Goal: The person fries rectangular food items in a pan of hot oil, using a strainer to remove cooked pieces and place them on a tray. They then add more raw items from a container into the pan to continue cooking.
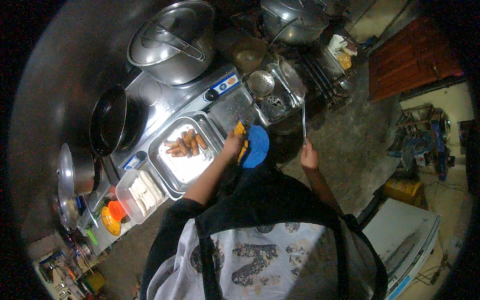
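Observation:
My left hand (pixel 234 145) is closed on a yellow and dark cloth or pad (pixel 242 131); a round blue object (pixel 256 147) lies right beside it, and how they join is unclear. My right hand (pixel 309 155) grips the thin metal handle of a long utensil (pixel 304 120), whose broad head (pixel 291 78) is over a metal tray (pixel 276 108). A perforated skimmer (pixel 261 84) rests on that tray. Browned fried rolls (pixel 186 143) are piled in a rectangular steel tray (pixel 153 157) left of my left hand. Pale uncooked rolls (pixel 141 195) fill a clear plastic container (pixel 125 187).
A large lidded pot (pixel 172 67) and a black frying pan (pixel 108 120) stand on the stove at the left. Another lidded pot (pixel 294 26) is at the top. Orange cup (pixel 117 210) and yellow dish (pixel 110 221) sit near the counter edge. A white chest-like appliance (pixel 399 232) is behind right.

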A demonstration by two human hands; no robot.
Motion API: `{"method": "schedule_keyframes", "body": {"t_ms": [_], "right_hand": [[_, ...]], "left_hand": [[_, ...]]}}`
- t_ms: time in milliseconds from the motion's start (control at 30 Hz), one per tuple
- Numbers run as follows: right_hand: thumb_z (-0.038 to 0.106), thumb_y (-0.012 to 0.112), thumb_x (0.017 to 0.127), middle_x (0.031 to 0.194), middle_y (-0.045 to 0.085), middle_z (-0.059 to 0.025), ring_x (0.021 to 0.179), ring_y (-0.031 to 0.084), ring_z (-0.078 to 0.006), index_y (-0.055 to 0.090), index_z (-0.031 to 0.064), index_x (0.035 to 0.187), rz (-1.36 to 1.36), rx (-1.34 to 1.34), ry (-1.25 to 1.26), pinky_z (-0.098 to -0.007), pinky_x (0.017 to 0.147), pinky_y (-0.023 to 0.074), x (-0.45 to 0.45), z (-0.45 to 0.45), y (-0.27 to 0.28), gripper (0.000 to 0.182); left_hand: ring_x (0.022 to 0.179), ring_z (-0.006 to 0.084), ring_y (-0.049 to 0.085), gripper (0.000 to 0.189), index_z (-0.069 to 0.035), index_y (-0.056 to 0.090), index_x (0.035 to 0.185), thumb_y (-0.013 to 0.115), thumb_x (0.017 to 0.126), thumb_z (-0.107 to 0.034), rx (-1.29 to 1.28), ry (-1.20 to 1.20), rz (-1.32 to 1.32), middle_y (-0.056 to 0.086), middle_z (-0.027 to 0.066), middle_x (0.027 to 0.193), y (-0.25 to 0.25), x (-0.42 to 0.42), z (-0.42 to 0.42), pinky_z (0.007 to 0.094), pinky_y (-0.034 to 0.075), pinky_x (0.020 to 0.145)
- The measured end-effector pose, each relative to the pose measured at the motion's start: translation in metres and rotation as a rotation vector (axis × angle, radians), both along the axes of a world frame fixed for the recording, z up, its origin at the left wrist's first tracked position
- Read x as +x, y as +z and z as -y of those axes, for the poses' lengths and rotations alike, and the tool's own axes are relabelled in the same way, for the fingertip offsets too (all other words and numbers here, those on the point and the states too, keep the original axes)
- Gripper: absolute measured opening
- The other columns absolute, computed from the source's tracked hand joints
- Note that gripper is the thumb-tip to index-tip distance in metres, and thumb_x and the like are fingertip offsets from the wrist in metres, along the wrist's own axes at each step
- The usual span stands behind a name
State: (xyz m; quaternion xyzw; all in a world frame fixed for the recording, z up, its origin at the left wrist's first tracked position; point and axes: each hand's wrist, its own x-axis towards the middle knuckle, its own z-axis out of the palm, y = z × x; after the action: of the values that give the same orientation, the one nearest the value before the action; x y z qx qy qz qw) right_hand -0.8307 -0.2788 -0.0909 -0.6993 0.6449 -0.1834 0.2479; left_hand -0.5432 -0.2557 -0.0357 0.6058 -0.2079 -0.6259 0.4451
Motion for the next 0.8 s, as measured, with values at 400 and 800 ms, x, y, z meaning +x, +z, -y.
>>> {"method": "schedule_keyframes", "body": {"t_ms": [400, 800], "right_hand": [[0.014, 0.034, 0.085, 0.107, 0.047, -0.0163, 0.093, 0.048, -0.0276, 0.035, 0.0042, 0.119, 0.038, 0.095, -0.059, -0.0320, 0.074, 0.0390, 0.006, -0.008, 0.002, 0.035], [0.023, 0.043, 0.083, 0.080, 0.052, -0.0075, 0.069, 0.048, -0.0137, 0.042, 0.0052, 0.113, 0.486, 0.111, 0.286, -0.0250, 0.061, 0.0376, -0.075, -0.001, -0.110, 0.035]], "left_hand": [[0.068, 0.0206, 0.052, 0.036, -0.005, 0.036, 0.106, 0.051, 0.076, -0.016, 0.107, 0.019, 0.079, 0.052, 0.0106, 0.082, -0.030, -0.014, 0.010, 0.0320, 0.044, 0.057], [0.078, 0.0172, 0.049, 0.036, -0.005, 0.036, 0.108, 0.049, 0.079, -0.023, -0.061, 0.051, 0.236, 0.051, 0.0087, 0.086, 0.007, 0.030, -0.048, 0.0297, 0.040, 0.071]]}}
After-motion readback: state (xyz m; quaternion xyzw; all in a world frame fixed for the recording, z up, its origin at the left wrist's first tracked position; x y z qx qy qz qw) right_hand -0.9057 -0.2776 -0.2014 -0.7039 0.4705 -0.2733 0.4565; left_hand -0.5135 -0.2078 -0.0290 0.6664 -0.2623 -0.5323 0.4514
